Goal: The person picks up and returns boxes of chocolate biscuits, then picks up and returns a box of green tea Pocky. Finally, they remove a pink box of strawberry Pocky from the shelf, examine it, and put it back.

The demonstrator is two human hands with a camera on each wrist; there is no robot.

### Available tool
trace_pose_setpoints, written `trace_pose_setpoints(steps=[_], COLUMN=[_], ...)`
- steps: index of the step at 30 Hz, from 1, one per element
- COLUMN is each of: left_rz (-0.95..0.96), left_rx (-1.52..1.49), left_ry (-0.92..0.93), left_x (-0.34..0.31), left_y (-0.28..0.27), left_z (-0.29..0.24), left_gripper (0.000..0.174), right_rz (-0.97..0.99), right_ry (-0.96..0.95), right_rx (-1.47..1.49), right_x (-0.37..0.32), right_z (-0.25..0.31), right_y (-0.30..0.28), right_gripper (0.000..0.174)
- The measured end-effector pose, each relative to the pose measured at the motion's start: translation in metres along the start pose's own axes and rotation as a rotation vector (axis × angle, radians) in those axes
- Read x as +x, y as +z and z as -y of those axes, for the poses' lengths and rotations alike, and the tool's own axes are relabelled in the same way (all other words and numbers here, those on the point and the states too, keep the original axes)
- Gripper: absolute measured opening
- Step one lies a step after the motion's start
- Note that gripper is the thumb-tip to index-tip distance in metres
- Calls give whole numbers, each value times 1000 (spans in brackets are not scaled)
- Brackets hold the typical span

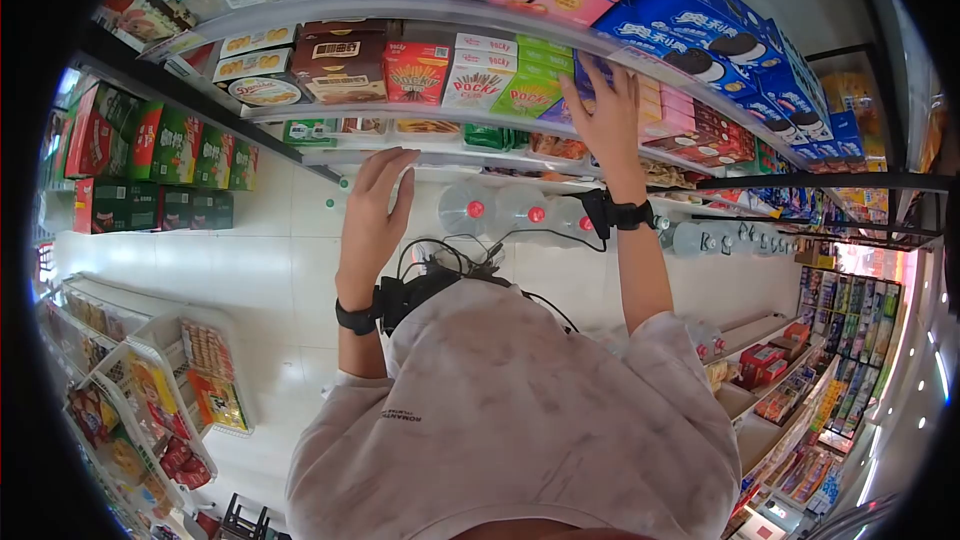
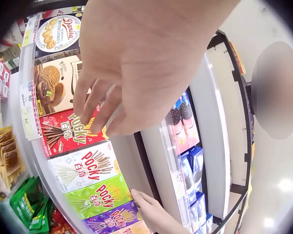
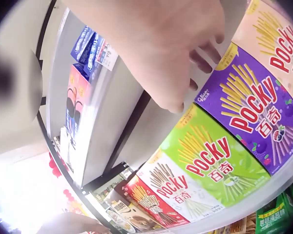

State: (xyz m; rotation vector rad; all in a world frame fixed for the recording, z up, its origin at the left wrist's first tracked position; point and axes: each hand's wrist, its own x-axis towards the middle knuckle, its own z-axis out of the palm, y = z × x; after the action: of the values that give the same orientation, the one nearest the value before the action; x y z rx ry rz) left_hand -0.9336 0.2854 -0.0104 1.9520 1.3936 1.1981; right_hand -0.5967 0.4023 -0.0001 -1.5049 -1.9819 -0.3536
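My right hand (image 1: 608,115) reaches into the middle shelf at the row of Pocky boxes. In the right wrist view its fingers extend over the top of the purple Pocky box (image 3: 254,109), with the thumb near the top of the green Pocky box (image 3: 212,158). My left hand (image 1: 378,202) hovers in front of the shelf edge, fingers loosely bent and holding nothing. In the left wrist view it overlaps the red Pocky box (image 2: 71,131) and a brown cookie box (image 2: 51,83). A white Pocky box (image 2: 85,165) stands between the red and green ones.
Blue Oreo boxes (image 1: 700,30) fill the shelf above, whose edge runs close over my right hand. Large water bottles (image 1: 467,208) stand on the floor below. Green and red cartons (image 1: 165,145) are stacked at left, above snack baskets (image 1: 215,370).
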Motion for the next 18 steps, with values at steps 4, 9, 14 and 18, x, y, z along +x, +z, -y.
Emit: trace_pose_setpoints(steps=[4, 9, 14, 18], left_rz=[-2, 2, 13, -6], left_rx=[13, 18, 38, 40], left_ry=[16, 20, 13, 12], left_x=[-1, 1, -1, -3], left_y=[-3, -7, -7, -9], left_z=[5, 6, 13, 16], left_gripper=[27, 28, 28, 28], right_rz=[21, 38, 32, 6], right_ry=[6, 16, 4, 31], right_rx=[-66, -82, -72, -6], right_x=[-3, -2, 2, 12], right_z=[-2, -2, 0, 0], right_y=[-3, -5, -3, -2], right_gripper=[47, 46, 46, 48])
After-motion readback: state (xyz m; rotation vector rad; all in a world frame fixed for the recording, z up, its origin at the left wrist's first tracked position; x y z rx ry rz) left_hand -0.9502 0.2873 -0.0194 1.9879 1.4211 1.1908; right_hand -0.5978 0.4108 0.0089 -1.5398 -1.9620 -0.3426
